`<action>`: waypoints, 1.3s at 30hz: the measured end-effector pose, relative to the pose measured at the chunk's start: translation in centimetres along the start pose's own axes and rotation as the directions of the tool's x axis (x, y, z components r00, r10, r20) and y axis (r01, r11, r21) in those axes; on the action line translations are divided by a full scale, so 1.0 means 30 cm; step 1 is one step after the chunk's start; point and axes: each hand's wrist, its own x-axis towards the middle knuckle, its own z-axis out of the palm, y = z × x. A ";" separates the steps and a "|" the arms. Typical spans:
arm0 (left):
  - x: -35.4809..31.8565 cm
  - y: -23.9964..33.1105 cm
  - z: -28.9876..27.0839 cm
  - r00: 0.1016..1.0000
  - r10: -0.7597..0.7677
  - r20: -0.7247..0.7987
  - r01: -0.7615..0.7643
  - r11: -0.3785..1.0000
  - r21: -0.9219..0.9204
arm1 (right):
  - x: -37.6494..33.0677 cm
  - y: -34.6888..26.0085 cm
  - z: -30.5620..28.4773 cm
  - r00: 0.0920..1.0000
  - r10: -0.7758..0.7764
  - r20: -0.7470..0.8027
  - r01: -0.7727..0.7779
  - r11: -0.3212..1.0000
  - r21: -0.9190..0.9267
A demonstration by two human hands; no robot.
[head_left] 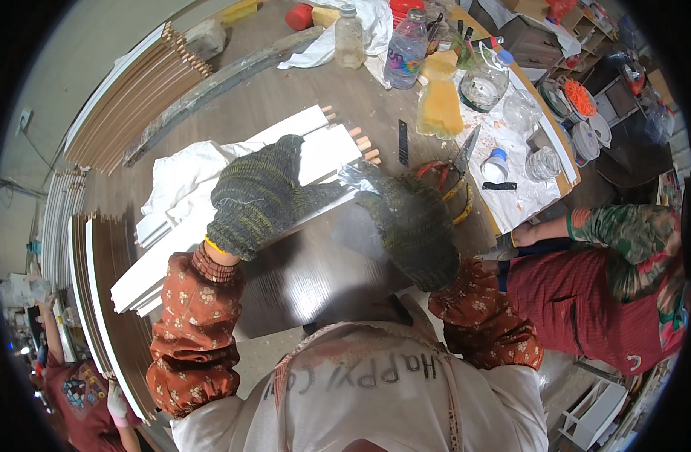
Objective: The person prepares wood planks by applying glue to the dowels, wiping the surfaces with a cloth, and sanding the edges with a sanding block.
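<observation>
My left hand [259, 192], in a dark green striped knit glove, lies spread across a stack of white boards [327, 154]. Its thumb reaches toward the boards' near edge. Wooden dowels [364, 143] stick out of the boards' far-right ends. My right hand [417, 226], in a matching glove and partly blurred, is closed on a crumpled piece of clear plastic [357, 177] beside the boards' near edge. White cloth [183, 177] lies under and behind the boards. Just beyond my right hand are red-handled scissors [434, 172] and a yellow-handled tool [462, 203].
Plastic bottles [407, 49], a clear jug [483, 84] and a black strip [403, 142] occupy the far right of the table. Stacked panels [134, 98] stand at left. A co-worker in dark red [571, 301] is close at right; another person [78, 399] is at lower left.
</observation>
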 end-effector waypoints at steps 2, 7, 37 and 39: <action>-0.014 -0.025 0.024 0.991 0.089 -0.101 -0.086 0.996 0.035 | 0.005 -0.005 -0.005 0.999 -0.042 -0.006 0.042 0.999 0.016; -0.011 -0.004 0.012 0.996 0.048 -0.071 -0.048 0.999 0.015 | 0.003 0.010 -0.037 0.972 -0.192 -0.136 0.157 0.960 -0.230; -0.024 -0.043 0.041 0.979 0.139 -0.146 -0.131 0.989 0.065 | 0.070 -0.032 -0.091 0.980 0.005 0.201 0.035 0.980 -0.195; -0.026 -0.032 0.033 0.984 0.113 -0.141 -0.107 0.993 0.045 | 0.052 0.006 -0.053 0.979 -0.164 0.122 0.178 0.977 -0.120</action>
